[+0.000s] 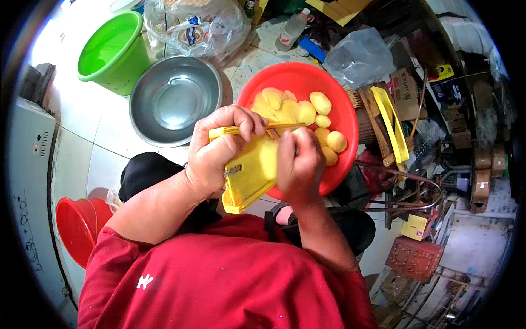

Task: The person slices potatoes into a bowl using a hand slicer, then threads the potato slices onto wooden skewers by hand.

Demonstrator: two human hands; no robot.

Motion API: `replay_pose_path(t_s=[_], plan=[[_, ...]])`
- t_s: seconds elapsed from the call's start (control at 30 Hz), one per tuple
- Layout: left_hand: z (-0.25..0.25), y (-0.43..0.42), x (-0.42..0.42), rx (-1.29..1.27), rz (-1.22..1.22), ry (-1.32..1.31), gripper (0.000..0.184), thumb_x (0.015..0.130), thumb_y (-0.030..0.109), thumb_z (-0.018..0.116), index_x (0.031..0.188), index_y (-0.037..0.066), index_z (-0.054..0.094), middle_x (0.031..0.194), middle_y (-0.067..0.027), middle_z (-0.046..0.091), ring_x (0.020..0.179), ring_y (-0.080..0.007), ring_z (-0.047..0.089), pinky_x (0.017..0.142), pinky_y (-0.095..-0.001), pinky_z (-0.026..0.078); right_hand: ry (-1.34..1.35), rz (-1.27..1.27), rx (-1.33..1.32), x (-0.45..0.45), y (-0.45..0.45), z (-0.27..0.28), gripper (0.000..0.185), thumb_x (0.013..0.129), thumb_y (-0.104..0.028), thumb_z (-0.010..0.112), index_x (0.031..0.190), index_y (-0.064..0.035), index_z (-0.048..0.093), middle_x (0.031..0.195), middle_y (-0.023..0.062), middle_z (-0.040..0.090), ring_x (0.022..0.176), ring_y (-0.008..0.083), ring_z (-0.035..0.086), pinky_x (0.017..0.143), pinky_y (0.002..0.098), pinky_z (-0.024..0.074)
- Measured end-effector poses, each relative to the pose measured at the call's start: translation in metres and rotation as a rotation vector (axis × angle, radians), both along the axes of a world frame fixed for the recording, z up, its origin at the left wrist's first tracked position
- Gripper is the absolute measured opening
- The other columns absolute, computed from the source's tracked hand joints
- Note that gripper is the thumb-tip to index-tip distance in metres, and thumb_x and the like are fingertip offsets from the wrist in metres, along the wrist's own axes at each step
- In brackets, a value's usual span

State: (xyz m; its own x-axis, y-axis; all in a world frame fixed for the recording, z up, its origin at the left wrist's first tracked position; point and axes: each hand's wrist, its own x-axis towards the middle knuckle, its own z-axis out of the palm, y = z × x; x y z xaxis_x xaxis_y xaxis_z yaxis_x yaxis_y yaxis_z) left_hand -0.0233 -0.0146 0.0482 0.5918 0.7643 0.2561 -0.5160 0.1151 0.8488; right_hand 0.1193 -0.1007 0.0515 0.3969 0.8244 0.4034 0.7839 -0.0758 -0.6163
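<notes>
Right, the left hand is gripping a yellow slicer, fingers wrapping over its upper rail and thumb lying along its face. The slicer is hanging between the two hands, in front of the red shirt, its lower left corner tilting toward the lap and its other side reaching over the near left part of the red basin. Its long axis seems to be running from that left end rightward toward the basin, though the far end is hiding behind the right hand. And here is the relation everything is turning on: the right hand is sitting at the slicer's right side, nearer the basin, with the face lying to its left; the left hand is holding the opposite side. That right hand is curling and showing blurred, and I cannot tell whether it is closing around anything. Beneath, pale yellow slices are piling on the left side of the basin, while whole peeled potatoes are resting to their right, closer to the right hand. Beyond the left hand, a metal bowl is standing on the tiles, and a green bucket is standing just beside it.
</notes>
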Motion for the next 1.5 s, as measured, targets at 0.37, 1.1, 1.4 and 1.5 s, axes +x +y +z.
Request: replay_pose_path(t_s=[0.37, 1.1, 1.4, 1.5], plan=[[-0.003, 0.001, 0.001, -0.021, 0.013, 0.021, 0.036, 0.074, 0.041, 0.054, 0.075, 0.005, 0.049, 0.086, -0.0108, 0.056, 0.096, -0.0263, 0.053, 0.091, -0.0379, 0.04, 0.193, 0.024, 0.005, -0.003, 0.002, 0.003, 0.013, 0.09, -0.02, 0.055, 0.089, -0.0065, 0.056, 0.075, 0.0159, 0.06, 0.071, 0.0337, 0.062, 0.063, 0.044, 0.0474], [0.005, 0.0, 0.002, 0.024, 0.031, 0.014, 0.033, 0.071, 0.037, 0.053, 0.074, 0.004, 0.048, 0.084, -0.0114, 0.056, 0.096, -0.0279, 0.054, 0.091, -0.038, 0.041, 0.1, -0.208, -0.187, 0.075, 0.013, -0.08, 0.015, 0.089, -0.022, 0.056, 0.091, -0.0074, 0.057, 0.073, 0.0135, 0.062, 0.069, 0.0314, 0.062, 0.062, 0.0419, 0.049], [0.002, 0.002, 0.001, -0.048, -0.008, 0.0, 0.027, 0.068, 0.03, 0.051, 0.075, 0.004, 0.049, 0.087, -0.0119, 0.056, 0.098, -0.0269, 0.053, 0.091, -0.0381, 0.04, 0.08, -0.092, -0.079, 0.053, 0.012, -0.062, 0.013, 0.09, -0.015, 0.049, 0.097, -0.0047, 0.055, 0.083, 0.0189, 0.062, 0.077, 0.0403, 0.061, 0.068, 0.0473, 0.0486], [0.002, 0.001, 0.0, 0.008, 0.001, 0.0, 0.027, 0.068, 0.03, 0.051, 0.075, 0.004, 0.05, 0.087, -0.0122, 0.057, 0.098, -0.0269, 0.053, 0.091, -0.038, 0.04, 0.058, -0.157, -0.104, 0.082, 0.011, -0.094, 0.015, 0.09, -0.014, 0.048, 0.101, -0.0052, 0.054, 0.083, 0.0212, 0.063, 0.078, 0.0407, 0.061, 0.069, 0.0479, 0.0486]])
